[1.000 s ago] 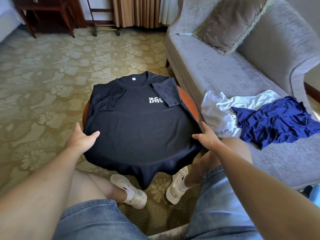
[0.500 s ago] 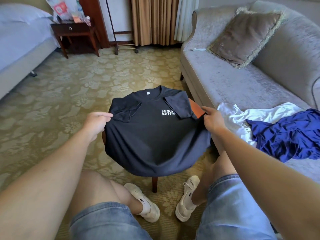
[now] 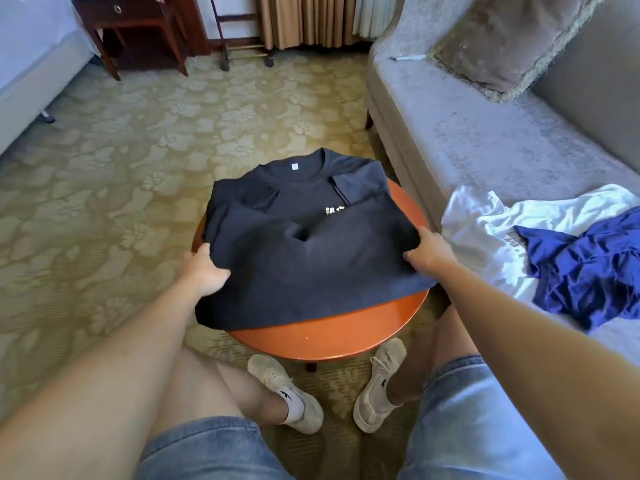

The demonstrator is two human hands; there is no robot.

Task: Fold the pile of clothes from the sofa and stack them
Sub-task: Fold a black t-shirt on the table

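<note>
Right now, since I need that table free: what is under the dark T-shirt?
The T-shirt lies on a round wooden table, near rim bare. The left hand and right hand grip its sides. Anything on the covered tabletop is hidden.

Bright daylight, wide-angle warp, perhaps slight softness.

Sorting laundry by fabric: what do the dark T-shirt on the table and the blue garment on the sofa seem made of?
The dark T-shirt looks like matte cotton knit, holding soft thick folds. The blue garment looks thinner, perhaps synthetic or silky, faintly shiny with sharp small creases. Sight alone cannot confirm either.
</note>
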